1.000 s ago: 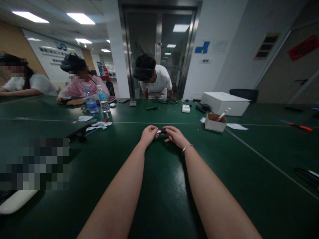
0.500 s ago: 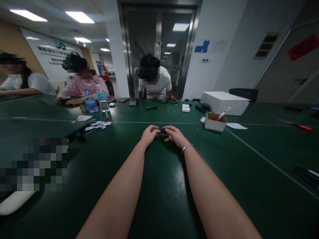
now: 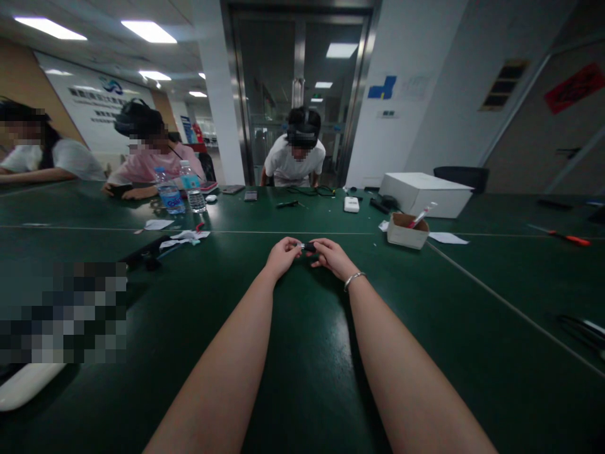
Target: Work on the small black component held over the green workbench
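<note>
A small black object with a silvery end is held between my two hands, above the dark green table. My left hand pinches the silvery end on its left side. The fingertips of my right hand grip the black part from the right, with the lower fingers curled loosely beneath. The object's exact kind is too small to tell. A silver bracelet circles my right wrist.
Beyond my hands are a small open box holding a tube, a white carton, a white device and two bottles. Crumpled paper lies left; a screwdriver lies far right. Several people sit or lean around the table.
The person across the table has raised the head and shifted slightly right. A little more of the silvery end shows between my hands, which otherwise stay almost where they were.
</note>
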Available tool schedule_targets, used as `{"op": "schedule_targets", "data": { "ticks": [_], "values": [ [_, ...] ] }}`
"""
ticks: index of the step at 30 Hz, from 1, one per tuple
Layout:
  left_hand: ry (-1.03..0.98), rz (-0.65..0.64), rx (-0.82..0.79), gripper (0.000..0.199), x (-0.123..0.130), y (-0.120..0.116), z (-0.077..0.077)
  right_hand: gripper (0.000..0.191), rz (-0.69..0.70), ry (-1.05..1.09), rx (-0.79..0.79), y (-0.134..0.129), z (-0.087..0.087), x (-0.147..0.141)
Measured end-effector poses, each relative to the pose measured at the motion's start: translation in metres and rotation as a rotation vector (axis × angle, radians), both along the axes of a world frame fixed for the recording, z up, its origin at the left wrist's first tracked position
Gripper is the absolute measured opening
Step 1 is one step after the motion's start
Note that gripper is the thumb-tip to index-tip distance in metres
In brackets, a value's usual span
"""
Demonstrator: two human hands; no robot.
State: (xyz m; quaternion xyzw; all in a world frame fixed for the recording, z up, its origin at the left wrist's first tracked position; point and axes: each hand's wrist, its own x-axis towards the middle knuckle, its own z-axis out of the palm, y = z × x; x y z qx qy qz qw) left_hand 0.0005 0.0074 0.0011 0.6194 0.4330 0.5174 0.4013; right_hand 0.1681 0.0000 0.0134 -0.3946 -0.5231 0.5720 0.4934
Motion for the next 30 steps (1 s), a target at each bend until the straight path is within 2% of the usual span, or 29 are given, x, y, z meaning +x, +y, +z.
{"op": "schedule_targets", "data": {
  "ticks": [4, 9, 14, 18, 23, 30],
  "values": [
    [0.21, 0.063, 0.003, 0.023, -0.0013, -0.0022, -0.0006, 0.009, 0.006, 0.001, -0.002, -0.0008, -0.0002, 0.0008],
    [0.451, 0.104, 0.032, 0.044, -0.0026, -0.0075, 0.0044, 0.01, 0.06, -0.022, 0.035, 0.0005, -0.0026, 0.0011],
    [0.344, 0.221, -0.058, 0.051, -0.0045, -0.0033, 0.0061, 0.018, 0.039, 0.0, 0.103, 0.0016, -0.0046, 0.002],
    [0.244, 0.24, -0.078, 0.05, -0.0046, 0.0015, 0.0026, 0.017, -0.008, 0.056, 0.086, -0.0005, -0.0033, 0.0034],
    [0.304, 0.193, -0.044, 0.051, -0.0032, -0.0001, 0.0019, 0.018, 0.071, -0.021, 0.094, -0.0029, -0.0009, 0.0015],
    [0.412, 0.163, -0.044, 0.054, -0.0019, -0.0054, 0.0051, 0.019, 0.092, -0.029, 0.098, -0.001, -0.0025, 0.0015]
  ]
}}
